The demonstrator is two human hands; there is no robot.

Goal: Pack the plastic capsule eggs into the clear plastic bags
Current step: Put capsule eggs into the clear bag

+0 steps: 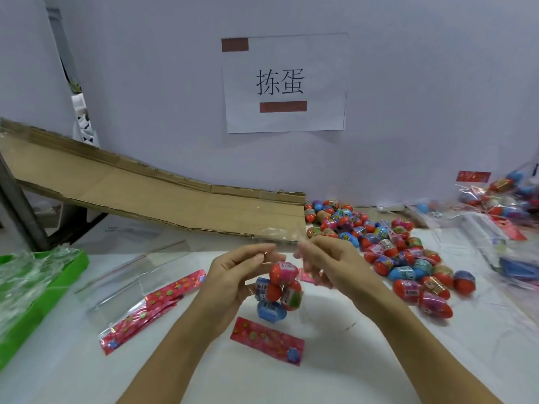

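Nearest us, by the bench's front edge, a red header card (267, 340) lies flat under the bag (280, 290) we hold up, which carries four or so eggs (283, 273) hanging in a clump. Our left hand (233, 275) and right hand (326, 263) each pinch the bag's top edge between thumb and fingertips, the other fingers loosely curled. To finish well, we should keep the mouth level and taut so the eggs settle low, then close it squarely. Left of us lie empty bags (137, 293); toward the bench's far right the loose eggs (402, 252) wait, with filled bags (507, 196) beyond.
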